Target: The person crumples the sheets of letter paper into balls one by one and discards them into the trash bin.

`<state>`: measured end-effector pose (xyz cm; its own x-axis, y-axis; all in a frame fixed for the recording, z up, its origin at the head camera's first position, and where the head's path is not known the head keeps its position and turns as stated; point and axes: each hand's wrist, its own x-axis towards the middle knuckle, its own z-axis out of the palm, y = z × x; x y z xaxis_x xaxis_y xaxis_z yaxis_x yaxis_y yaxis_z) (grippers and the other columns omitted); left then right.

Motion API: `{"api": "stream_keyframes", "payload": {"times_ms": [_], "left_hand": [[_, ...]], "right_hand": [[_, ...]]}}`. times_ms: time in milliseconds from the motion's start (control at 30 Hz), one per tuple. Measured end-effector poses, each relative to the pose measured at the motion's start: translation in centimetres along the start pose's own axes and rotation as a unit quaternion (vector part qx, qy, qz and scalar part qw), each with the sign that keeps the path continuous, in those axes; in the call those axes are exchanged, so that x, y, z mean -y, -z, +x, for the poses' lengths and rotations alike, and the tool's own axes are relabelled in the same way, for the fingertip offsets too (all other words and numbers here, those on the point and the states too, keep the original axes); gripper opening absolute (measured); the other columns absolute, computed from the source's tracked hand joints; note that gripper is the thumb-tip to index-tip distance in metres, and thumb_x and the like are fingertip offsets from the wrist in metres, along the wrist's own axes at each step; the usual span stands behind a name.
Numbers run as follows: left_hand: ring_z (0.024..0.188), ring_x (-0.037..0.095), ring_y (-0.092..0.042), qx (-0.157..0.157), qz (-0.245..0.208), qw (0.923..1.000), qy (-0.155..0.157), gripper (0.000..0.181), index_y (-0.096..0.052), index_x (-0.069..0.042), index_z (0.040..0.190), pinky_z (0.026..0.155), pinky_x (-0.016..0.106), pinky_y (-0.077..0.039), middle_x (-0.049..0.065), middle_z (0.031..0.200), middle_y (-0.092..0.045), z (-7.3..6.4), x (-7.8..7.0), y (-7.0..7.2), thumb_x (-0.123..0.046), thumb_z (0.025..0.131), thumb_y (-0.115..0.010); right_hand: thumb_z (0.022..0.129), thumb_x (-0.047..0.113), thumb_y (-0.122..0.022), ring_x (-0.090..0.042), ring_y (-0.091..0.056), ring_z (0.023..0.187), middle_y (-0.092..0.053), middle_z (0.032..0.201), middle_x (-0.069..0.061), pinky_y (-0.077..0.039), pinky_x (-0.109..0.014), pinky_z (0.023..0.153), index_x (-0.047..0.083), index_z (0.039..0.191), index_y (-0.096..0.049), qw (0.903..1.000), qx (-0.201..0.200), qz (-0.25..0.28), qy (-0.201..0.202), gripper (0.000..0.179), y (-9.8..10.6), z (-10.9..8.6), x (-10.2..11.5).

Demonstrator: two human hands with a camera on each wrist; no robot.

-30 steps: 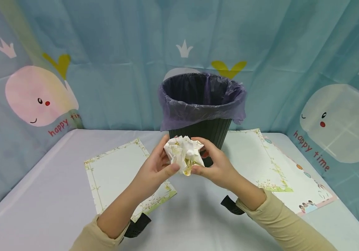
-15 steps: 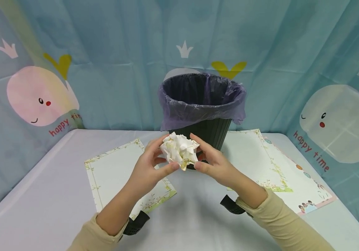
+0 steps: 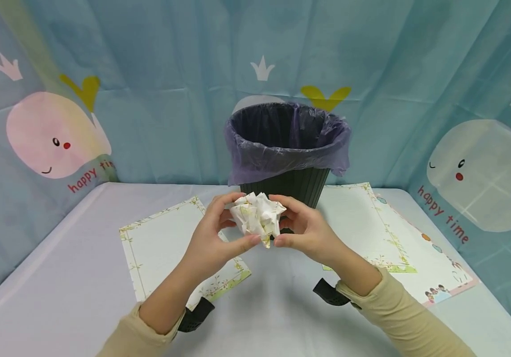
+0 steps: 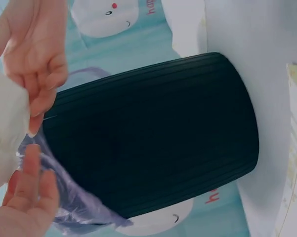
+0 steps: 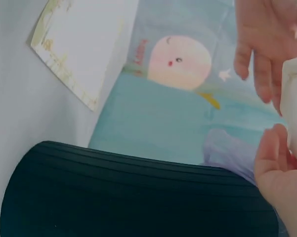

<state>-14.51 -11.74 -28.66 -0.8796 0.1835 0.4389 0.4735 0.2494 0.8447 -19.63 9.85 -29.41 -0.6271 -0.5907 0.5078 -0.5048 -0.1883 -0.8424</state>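
Note:
A crumpled ball of white paper with bits of yellow-green print is held in the air between both hands, in front of a black bin. My left hand grips its left side, thumb low at the front and fingers over the far side. From the right, my right hand holds it the same way. The left wrist view has the paper ball at its left edge, with curled fingers above and below it. In the right wrist view, the paper ball is cut off by the right edge.
The black ribbed bin stands behind the hands, lined with a purple bag. One bordered sheet lies at left on the white table. At right, another bordered sheet overlaps a pink-edged sheet. A printed curtain surrounds the table.
The paper ball has turned between the hands, showing less of its printed border, and shifted slightly left. The fingers have changed their hold on it. Bin and sheets have stayed put.

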Motion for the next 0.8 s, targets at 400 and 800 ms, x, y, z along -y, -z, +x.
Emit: {"api": "stream_keyframes", "payload": {"times_ms": [400,800], "left_hand": [[0.102,0.02,-0.056,-0.065,-0.074,0.9952,0.001,0.06,-0.05,0.003,0.13,0.092,0.025,-0.047,0.012,0.121,-0.053,0.3,1.2,-1.5,0.005,0.077,-0.078],[0.076,0.011,-0.061,-0.199,-0.12,0.9723,0.026,0.033,-0.059,0.01,0.094,0.068,0.021,-0.055,0.012,0.093,-0.062,1.3,0.7,-3.0,0.013,0.069,-0.08]], "right_hand": [[0.076,0.015,-0.083,-0.014,-0.057,0.085,-0.059,0.111,-0.007,-0.051,-0.021,0.074,-0.021,0.126,-0.043,0.9938,-0.066,0.059,-0.067,0.074,-0.9,0.1,0.1],[0.07,0.027,-0.085,-0.013,-0.058,0.085,-0.062,0.098,-0.004,-0.052,-0.021,0.077,-0.002,0.105,-0.066,0.9796,-0.153,0.108,-0.074,0.05,-2.2,0.7,0.0]]}}
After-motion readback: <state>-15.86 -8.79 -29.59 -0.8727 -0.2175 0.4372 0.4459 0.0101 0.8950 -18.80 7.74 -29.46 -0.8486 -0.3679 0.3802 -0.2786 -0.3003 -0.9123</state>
